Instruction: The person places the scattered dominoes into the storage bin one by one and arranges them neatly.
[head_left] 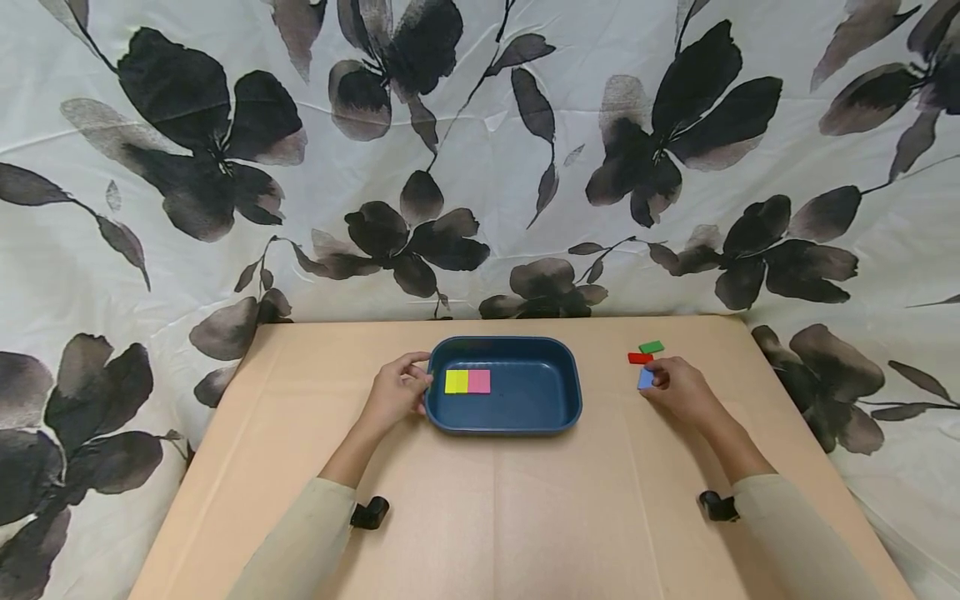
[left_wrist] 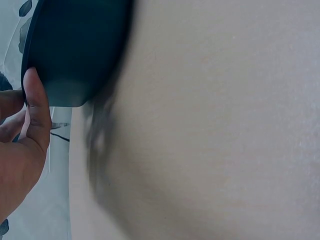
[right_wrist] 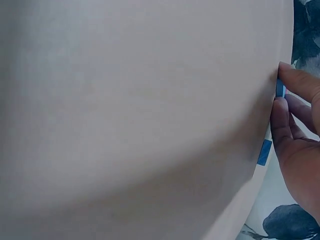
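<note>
Blue block (head_left: 645,378) pinched at right hand (head_left: 681,390) fingertips; left hand (head_left: 396,392) grips tray (head_left: 570,392) rim.

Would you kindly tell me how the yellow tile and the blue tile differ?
The flat yellow tile lies inside the dark blue tray, touching a pink tile; the flat blue tile is outside on the tan table, pinched by the right hand. Both are small, flat pieces.
</note>
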